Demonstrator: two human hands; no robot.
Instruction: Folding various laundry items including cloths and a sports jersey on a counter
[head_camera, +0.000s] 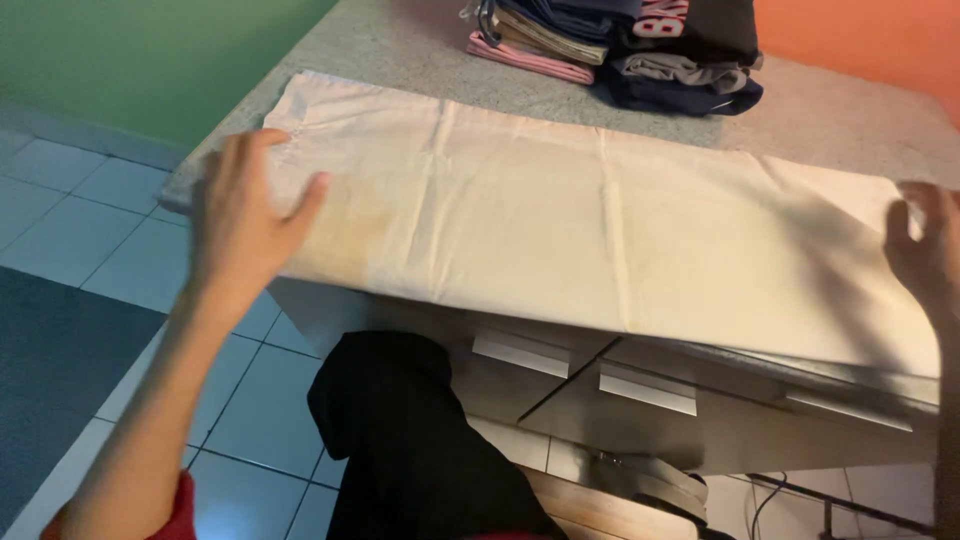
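Cream cotton, soft and creased in faint vertical fold lines, makes up the cloth (600, 215) I am working on; it lies flat on the speckled grey tabletop (400, 45), with its near edge running along the tabletop's front lip. Its long axis runs straight across from my left hand (240, 215) to my right hand (925, 250), so each hand sits at one short end and neither is clearly nearer the middle.

My left fingers (305, 195) are spread wide and loose, palm down over the left end, thumb resting on the fabric; I cannot tell whether the palm presses or just skims it. A yellowish stain shows just to the right of that thumb. My right fingers are curled at the far right end, close to the cloth edge, but the blur hides whether they pinch it.

Beyond the cloth, away from both hands, sits a stack of folded clothes (625, 45), pink, tan, grey and navy. Below the fingers hangs a black garment (420, 440), with metal drawers (640, 390) beside it above pale floor tiles (60, 220).
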